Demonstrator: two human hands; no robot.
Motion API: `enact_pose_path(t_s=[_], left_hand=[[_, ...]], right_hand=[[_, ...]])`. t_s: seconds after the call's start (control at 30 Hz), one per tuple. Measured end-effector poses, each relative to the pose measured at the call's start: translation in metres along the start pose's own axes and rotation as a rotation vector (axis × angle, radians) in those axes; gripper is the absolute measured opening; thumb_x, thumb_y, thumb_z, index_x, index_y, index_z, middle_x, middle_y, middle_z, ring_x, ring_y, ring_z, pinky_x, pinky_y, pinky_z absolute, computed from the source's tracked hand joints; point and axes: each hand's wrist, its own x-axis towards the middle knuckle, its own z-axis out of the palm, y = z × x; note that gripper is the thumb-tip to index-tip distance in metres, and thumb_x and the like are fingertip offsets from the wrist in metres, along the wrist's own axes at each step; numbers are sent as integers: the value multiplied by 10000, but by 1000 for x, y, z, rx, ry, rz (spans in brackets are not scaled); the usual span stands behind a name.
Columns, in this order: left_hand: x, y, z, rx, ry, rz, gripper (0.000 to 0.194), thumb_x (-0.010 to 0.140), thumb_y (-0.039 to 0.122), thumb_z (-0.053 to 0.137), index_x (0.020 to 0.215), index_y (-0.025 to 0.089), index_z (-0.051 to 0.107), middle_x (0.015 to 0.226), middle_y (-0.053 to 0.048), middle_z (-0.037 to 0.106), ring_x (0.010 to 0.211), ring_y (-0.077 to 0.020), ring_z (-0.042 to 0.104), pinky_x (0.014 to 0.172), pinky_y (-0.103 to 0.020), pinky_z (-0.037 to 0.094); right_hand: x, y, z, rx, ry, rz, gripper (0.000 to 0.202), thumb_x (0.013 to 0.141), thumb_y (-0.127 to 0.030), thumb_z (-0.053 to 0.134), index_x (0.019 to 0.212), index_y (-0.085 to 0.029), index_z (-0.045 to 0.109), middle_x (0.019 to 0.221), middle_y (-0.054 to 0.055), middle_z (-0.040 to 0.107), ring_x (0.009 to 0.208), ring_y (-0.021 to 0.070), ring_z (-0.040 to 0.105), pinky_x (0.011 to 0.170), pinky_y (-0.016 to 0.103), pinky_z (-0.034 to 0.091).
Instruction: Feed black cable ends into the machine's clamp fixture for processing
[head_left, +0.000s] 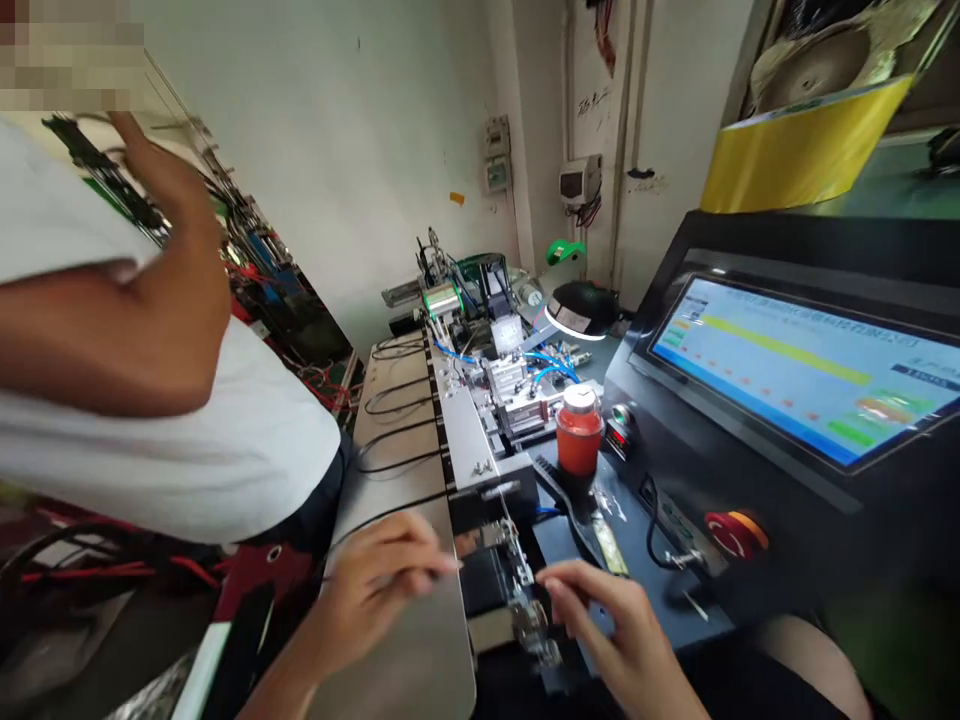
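My left hand (379,575) hovers over the edge of the pale metal tabletop (405,660), thumb and fingers pinched together. Whatever it holds, if anything, is too small and blurred to name. My right hand (611,615) is also closed in a pinch, its fingertips beside a small metal clamp mechanism (521,560); what lies between them cannot be made out. Between both hands sits the black block (484,580) of the machine. Several looped black cables (397,440) lie across the tabletop, their ends at the track (439,420).
To the right are a red jar (578,435) with a white lid, a black-handled brush (559,490), a screen (795,360) and a red stop button (736,535). Pneumatic cylinders (517,400) and a lamp (581,308) stand farther back. Another person (165,440) stands close at left.
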Motion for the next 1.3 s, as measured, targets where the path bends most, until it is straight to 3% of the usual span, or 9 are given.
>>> enact_pose_path(t_s=[0.13, 0.27, 0.4, 0.57, 0.73, 0.9, 1.0, 1.17, 1.3], left_hand=[[18, 0, 55, -214, -146, -32, 311, 965, 377, 449, 981, 217, 714, 839, -39, 649, 764, -145, 595, 696, -236, 452], [25, -5, 82, -239, -123, -101, 200, 919, 310, 541, 879, 181, 690, 805, -22, 657, 739, -140, 591, 674, -228, 438], [20, -14, 83, -190, -132, -78, 184, 906, 275, 554, 826, 175, 687, 772, -14, 644, 712, -131, 579, 662, -227, 424], [19, -15, 75, -148, -268, -47, 203, 891, 284, 570, 778, 189, 710, 693, -2, 591, 633, -116, 524, 579, -226, 371], [18, -6, 83, -318, -117, -205, 224, 885, 308, 566, 756, 166, 682, 699, -3, 602, 645, -117, 530, 603, -220, 397], [14, -4, 97, -463, -90, -291, 271, 883, 368, 562, 768, 152, 678, 693, -4, 602, 613, -109, 511, 571, -212, 393], [13, -5, 97, -456, -87, -292, 280, 887, 376, 554, 762, 155, 672, 697, -5, 598, 611, -109, 507, 567, -211, 387], [22, -14, 88, -179, -37, -254, 287, 911, 323, 481, 729, 177, 648, 723, -19, 606, 679, -141, 548, 618, -233, 395], [30, -30, 90, -51, -63, -304, 306, 913, 273, 437, 694, 185, 631, 741, -22, 653, 710, -157, 589, 669, -250, 415]], right_hand=[[6, 3, 3, 101, 128, 107, 251, 951, -362, 507, 866, -173, 648, 712, 25, 632, 627, 146, 583, 554, 212, 461], [6, 14, 15, 131, 156, 150, 230, 937, -362, 535, 863, -173, 641, 758, 28, 632, 660, 146, 575, 587, 225, 463], [9, 19, 20, 99, 115, 142, 247, 936, -358, 533, 821, -165, 635, 724, 18, 604, 633, 138, 533, 571, 230, 429], [15, 13, 11, 64, -58, 112, 281, 921, -310, 554, 684, -167, 601, 620, -14, 517, 573, 120, 462, 535, 234, 367], [13, 11, 27, 80, 256, 15, 243, 934, -280, 539, 723, -174, 598, 651, 2, 553, 589, 131, 481, 530, 249, 364], [10, 14, 50, 28, 476, -66, 212, 937, -225, 521, 732, -185, 555, 642, -6, 528, 558, 119, 471, 494, 237, 350], [11, 16, 54, 8, 495, -56, 239, 943, -232, 504, 708, -190, 510, 620, -26, 475, 515, 103, 416, 465, 227, 316], [15, 26, 38, 18, 325, 69, 273, 954, -304, 489, 715, -183, 543, 627, -18, 511, 542, 115, 461, 500, 226, 365], [17, 39, 27, -40, 384, 144, 243, 920, -347, 539, 751, -176, 578, 618, -20, 535, 528, 118, 470, 498, 225, 385]])
